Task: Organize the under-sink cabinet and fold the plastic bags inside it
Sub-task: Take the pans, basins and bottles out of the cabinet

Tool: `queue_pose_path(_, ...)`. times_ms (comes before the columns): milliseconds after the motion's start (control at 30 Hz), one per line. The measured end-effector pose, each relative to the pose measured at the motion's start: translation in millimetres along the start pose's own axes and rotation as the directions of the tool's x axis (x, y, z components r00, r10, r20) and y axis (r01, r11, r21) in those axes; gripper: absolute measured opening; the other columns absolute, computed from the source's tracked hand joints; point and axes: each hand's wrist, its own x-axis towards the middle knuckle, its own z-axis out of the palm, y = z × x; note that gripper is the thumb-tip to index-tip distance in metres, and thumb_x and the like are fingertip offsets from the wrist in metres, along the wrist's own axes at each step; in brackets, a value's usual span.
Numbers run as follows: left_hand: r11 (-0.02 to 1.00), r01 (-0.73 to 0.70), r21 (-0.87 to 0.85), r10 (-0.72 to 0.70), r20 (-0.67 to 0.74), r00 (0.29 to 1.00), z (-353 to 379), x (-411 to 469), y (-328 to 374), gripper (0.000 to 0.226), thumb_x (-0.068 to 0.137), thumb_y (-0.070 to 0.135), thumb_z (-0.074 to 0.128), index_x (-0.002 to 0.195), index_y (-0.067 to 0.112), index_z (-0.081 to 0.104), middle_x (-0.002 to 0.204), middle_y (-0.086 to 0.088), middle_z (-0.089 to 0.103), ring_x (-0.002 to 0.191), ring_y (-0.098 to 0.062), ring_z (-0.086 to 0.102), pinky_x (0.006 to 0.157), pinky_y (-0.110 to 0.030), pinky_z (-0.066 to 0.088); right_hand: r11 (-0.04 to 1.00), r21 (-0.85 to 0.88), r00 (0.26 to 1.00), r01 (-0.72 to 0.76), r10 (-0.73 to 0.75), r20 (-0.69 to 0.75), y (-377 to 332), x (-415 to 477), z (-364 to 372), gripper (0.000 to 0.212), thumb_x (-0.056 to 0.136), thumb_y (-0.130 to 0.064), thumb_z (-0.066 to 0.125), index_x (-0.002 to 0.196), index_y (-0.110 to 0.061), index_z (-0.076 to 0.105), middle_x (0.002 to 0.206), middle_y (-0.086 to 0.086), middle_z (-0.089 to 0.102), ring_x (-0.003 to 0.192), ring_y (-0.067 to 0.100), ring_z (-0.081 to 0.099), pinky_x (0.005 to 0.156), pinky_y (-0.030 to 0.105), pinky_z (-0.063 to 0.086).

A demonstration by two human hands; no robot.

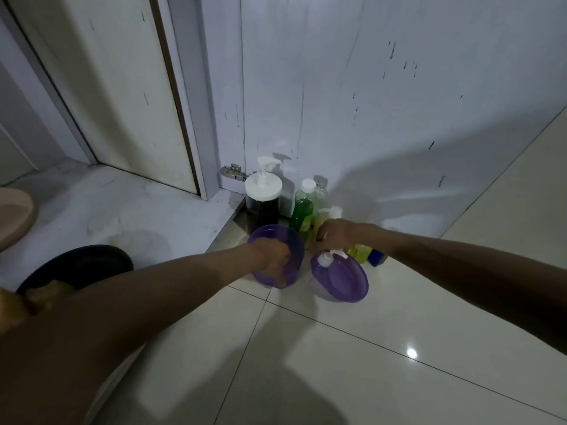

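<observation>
Clamping left hand (273, 259) on translucent purple plastic bowl (270, 234) mid-frame; right hand (335, 235) just right, below green-filled plastic bottle (302, 211), grip unclear.

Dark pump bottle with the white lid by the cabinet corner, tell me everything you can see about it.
This clear plastic pump bottle stands upright close to the white panel, near a metal hinge. It has a wide white lid and white pump head, spout pointing right. Dark liquid fills it nearly to the lid. A translucent purple bowl hides its base; a green bottle stands just right.
</observation>
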Motion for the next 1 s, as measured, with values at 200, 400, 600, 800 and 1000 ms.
queue_pose_path(200, 0.994, 0.076, 0.075, -0.071, -0.073, 0.995, -19, -48, -45, 0.056, 0.079, 0.044, 0.073, 0.123, 0.015, 0.059, 0.119, -0.001, 0.062, 0.105, -0.017, 0.057, 0.082, -0.027, 0.045, 0.984, -0.114, 0.981, 0.138, -0.152, -0.121, -65, -1, -28, 0.023, 0.089, -0.032, 0.061, 0.082, -0.01, 0.062, 0.079, 0.007, 0.066, 0.065, 0.018, 0.058, 0.056, 0.022, 0.047)
queue_pose_path(400, 0.943, 0.33, -0.03, -0.332, -0.061, 0.941, -9, -119, -124, 0.073, 0.072, 0.053, 0.076, 0.13, 0.02, 0.049, 0.131, -0.001, 0.053, 0.116, -0.021, 0.052, 0.088, -0.03, 0.042, 0.93, -0.239, 0.938, 0.281, -0.318, -0.135, -160, 24, -26, 0.048, 0.087, -0.049, 0.064, 0.122, -0.016, 0.064, 0.119, 0.003, 0.066, 0.108, 0.023, 0.061, 0.093, 0.033, 0.05)
queue_pose_path(600, 0.799, 0.594, -0.09, -0.592, 0.052, 0.804, 13, -207, -191, 0.091, 0.065, 0.058, 0.078, 0.139, 0.019, 0.042, 0.14, -0.003, 0.043, 0.126, -0.026, 0.045, 0.1, -0.038, 0.042, 0.898, -0.217, 0.913, 0.382, -0.403, -0.064, -266, 39, -10, 0.082, 0.077, -0.061, 0.069, 0.141, -0.017, 0.043, 0.138, 0.003, 0.054, 0.124, 0.024, 0.051, 0.102, 0.037, 0.043)
queue_pose_path(800, 0.69, 0.709, -0.145, -0.693, 0.15, 0.705, 42, -272, -234, 0.102, 0.047, 0.067, 0.078, 0.13, 0.017, 0.049, 0.127, -0.005, 0.055, 0.111, -0.025, 0.057, 0.093, -0.041, 0.051, 0.835, -0.174, 0.848, 0.523, -0.53, 0.003, -350, 34, 15, 0.089, 0.074, -0.057, 0.075, 0.143, -0.013, 0.039, 0.139, 0.008, 0.05, 0.124, 0.027, 0.05, 0.098, 0.036, 0.043)
queue_pose_path(1000, 0.6, 0.785, -0.155, -0.737, 0.275, 0.618, 69, -301, -248, 0.129, 0.025, 0.067, 0.077, 0.139, 0.025, 0.033, 0.13, -0.002, 0.056, 0.112, -0.023, 0.059, 0.092, -0.038, 0.052, 0.766, -0.098, 0.772, 0.635, -0.631, 0.071, -403, 22, 50, 0.102, 0.066, -0.059, 0.081, 0.147, -0.016, 0.035, 0.145, 0.004, 0.047, 0.127, 0.025, 0.049, 0.105, 0.038, 0.043)
